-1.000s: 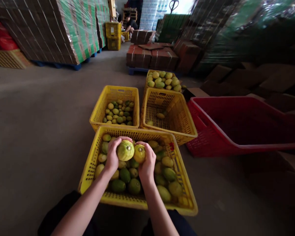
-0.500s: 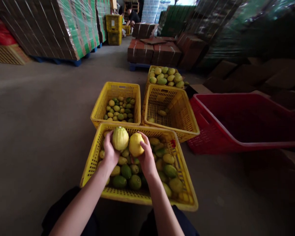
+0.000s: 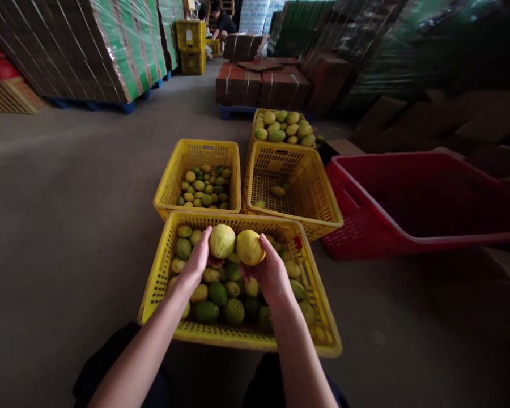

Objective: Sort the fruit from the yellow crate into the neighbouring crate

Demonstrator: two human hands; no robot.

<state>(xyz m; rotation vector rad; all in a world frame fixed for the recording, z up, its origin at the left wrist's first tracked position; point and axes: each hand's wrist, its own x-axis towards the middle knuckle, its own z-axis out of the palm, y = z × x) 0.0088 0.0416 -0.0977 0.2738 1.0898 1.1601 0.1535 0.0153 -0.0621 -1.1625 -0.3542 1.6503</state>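
A: Both hands were up over the near crate (image 3: 255,342), closer to its far edge than its front edge!

B: And the left hand (image 3: 199,256)?

A: Clamped on a pale green fruit (image 3: 222,241), thumb along its side, the fingers bent underneath, mostly hidden!

B: What about the right hand (image 3: 275,271)?

A: That one gripped a yellow fruit (image 3: 250,247)! The thumb pressed its right side, and the fingers curled below, tips just peeking out. The two fruits sat side by side, a sliver of a gap between them, raised above the loose pile.

B: What lay under them?

A: A mix! Dark green fruits (image 3: 207,311) gathered towards the front edge, yellower ones ran along the left edge, and a red tag (image 3: 297,242) showed just inside the far right corner.

B: And past the far edge?

A: Two more! A left crate (image 3: 172,177) with small fruit spread over its floor, and a right crate (image 3: 318,187) with just a few at the bottom. A red bin (image 3: 344,224) stood right beside that one, and a crouching person (image 3: 224,24) was well back, near stacked yellow crates (image 3: 191,48).
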